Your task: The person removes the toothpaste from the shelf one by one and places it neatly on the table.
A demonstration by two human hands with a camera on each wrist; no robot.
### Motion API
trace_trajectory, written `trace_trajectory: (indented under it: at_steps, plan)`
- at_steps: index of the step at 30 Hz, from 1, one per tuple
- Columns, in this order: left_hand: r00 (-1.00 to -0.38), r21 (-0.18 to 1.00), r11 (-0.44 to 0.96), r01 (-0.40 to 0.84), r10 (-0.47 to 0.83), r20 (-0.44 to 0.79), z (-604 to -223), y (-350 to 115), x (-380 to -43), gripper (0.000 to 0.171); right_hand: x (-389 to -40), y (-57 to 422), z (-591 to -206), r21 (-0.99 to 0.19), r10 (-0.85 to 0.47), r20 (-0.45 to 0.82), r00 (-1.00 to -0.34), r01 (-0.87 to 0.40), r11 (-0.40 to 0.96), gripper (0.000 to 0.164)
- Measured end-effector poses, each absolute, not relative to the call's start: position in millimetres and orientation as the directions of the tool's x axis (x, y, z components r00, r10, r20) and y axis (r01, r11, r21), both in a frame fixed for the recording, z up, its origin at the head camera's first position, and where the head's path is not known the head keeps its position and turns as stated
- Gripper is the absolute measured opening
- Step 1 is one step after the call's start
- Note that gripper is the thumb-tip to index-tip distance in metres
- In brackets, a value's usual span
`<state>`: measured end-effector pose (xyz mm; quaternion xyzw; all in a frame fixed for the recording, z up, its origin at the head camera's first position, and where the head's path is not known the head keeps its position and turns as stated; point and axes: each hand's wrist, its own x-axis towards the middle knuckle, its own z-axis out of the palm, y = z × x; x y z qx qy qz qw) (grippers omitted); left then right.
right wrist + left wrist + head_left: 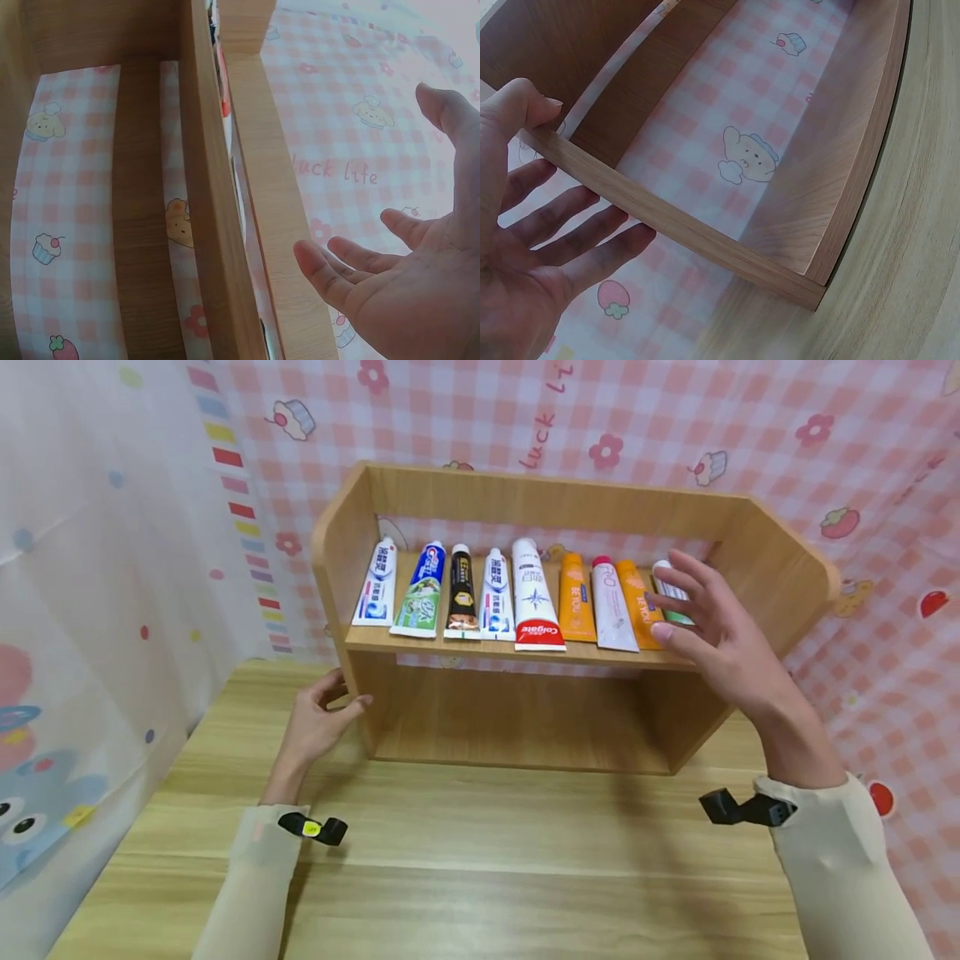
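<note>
A two-level wooden shelf [480, 497] stands on the table, with a row of toothpaste tubes and similar tubes lying on its upper board. My left hand [318, 722] holds the shelf's left side panel [667, 217], its thumb on one face and its fingers against the other. Fingers spread, my right hand [723, 635] hovers over the right end of the row with nothing in its grasp. Below it lie a white-and-green tube [673, 589], partly hidden by the fingers, and an orange tube [636, 602]. A pinkish tube [615, 606] is just left of these.
Farther left lie another orange tube [576, 602], a large Colgate tube [534, 593], a black tube [462, 593], a blue-and-green Crest tube [422, 593] and two white toothpaste tubes, one at the far left [377, 585]. A pink checked cloth [480, 410] hangs behind the shelf.
</note>
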<state>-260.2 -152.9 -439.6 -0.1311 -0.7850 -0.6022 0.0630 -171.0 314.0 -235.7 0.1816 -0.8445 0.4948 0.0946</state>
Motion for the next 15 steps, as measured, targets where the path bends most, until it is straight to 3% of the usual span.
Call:
trace_trajectory:
  at_steps: [15]
  plan:
    - [-0.953,0.927,0.234,0.295,0.15,0.265,-439,-153,-261,0.055,-194,301,-212,-0.81,-0.211,0.18,-0.961,-0.266,0.523,0.076]
